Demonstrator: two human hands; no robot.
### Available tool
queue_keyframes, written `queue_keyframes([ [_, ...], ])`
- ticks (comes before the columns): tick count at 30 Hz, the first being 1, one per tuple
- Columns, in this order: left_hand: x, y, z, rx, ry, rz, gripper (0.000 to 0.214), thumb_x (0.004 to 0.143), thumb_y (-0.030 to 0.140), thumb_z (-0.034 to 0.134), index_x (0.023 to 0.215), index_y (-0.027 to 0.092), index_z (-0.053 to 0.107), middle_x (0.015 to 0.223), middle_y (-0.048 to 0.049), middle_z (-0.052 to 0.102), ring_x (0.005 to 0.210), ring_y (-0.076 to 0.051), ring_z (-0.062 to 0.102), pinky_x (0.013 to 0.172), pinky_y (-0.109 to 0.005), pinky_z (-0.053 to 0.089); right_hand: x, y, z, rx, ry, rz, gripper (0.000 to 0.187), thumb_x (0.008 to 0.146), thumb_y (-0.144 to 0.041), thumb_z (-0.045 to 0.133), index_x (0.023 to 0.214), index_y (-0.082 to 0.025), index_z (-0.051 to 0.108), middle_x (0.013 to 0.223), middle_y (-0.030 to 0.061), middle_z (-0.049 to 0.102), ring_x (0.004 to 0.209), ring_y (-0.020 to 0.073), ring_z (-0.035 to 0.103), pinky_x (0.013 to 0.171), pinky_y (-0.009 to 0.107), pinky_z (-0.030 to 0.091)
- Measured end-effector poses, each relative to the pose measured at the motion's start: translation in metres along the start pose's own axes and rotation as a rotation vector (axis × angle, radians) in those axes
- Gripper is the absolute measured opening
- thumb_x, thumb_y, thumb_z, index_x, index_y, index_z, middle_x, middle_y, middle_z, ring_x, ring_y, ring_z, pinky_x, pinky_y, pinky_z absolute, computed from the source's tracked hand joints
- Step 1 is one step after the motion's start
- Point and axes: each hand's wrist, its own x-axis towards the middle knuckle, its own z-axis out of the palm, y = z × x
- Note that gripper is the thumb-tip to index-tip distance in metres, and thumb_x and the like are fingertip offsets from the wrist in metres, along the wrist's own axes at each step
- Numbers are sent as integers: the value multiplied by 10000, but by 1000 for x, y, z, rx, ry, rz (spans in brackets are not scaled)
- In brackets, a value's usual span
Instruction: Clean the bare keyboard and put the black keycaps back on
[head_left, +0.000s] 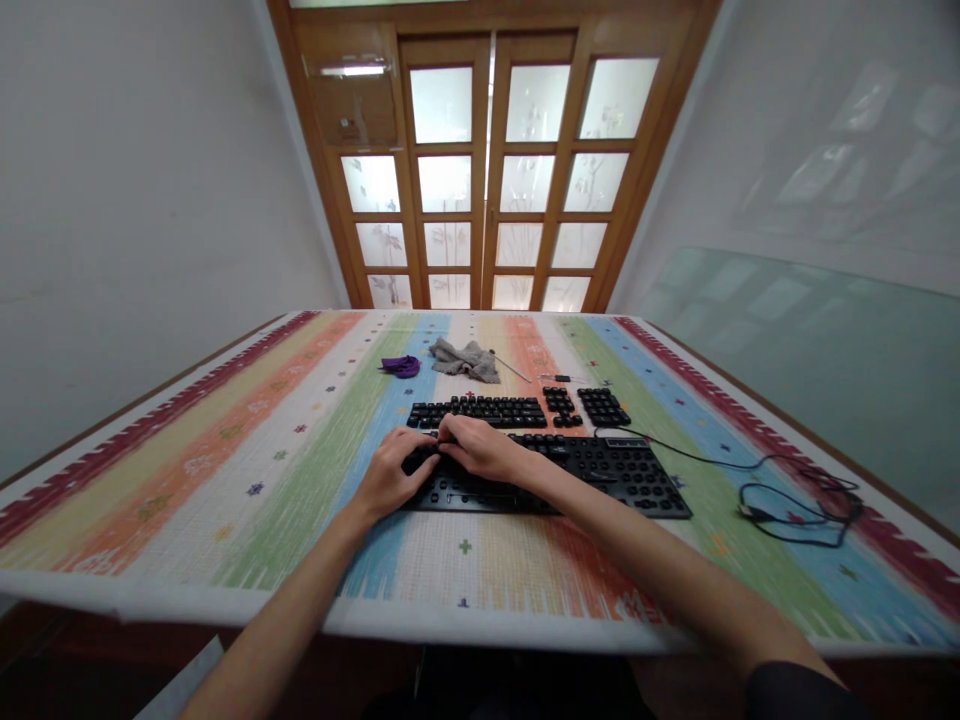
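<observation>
A black keyboard (637, 478) lies near the table's front edge, its keycaps off over much of the visible part, with bare key posts showing. At its upper left corner, my left hand (391, 470) rests with bent fingers and thumb brought close together. My right hand (478, 448) meets it there, fingertips pinched over the same corner. Whatever lies between the fingertips is too small and hidden to make out. Just behind the keyboard, loose black keycaps (491, 411) are set out in rows, with a smaller group (558, 404) and a number-pad block (602, 407) to their right.
Farther back lie a purple cloth band (401, 366), a crumpled grey cloth (466, 360), a thin rod-like tool (513, 367) and a small tool with a black handle (561, 379). The keyboard's black cable (806, 540) coils at the right on the striped tablecloth (300, 500).
</observation>
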Motion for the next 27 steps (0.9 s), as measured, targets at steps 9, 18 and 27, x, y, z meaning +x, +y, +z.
queue_keyframes([
  [9, -3, -4, 0, 23, -76, 41, 86, 899, 219, 595, 935, 196, 670, 907, -43, 709, 878, -203, 599, 835, -384, 486, -12, 3, 16, -118, 11, -40, 38, 936, -131, 523, 941, -161, 547, 891, 73, 619, 838, 186, 561, 741, 291, 470],
  [18, -2, -6, -1, 7, -49, 72, 58, 879, 211, 622, 877, 196, 678, 909, -45, 716, 889, -198, 619, 835, -375, 509, -22, 2, 20, -92, 107, -133, 97, 908, -104, 558, 902, -143, 647, 993, 106, 656, 927, 198, 569, 811, 322, 513],
  [27, -3, -7, -2, 23, -52, 76, 89, 884, 213, 613, 956, 201, 663, 887, -35, 708, 858, -193, 605, 825, -362, 510, -26, -1, 20, -109, 148, -23, 101, 871, -102, 596, 928, -156, 659, 900, 82, 678, 876, 215, 549, 796, 359, 493],
])
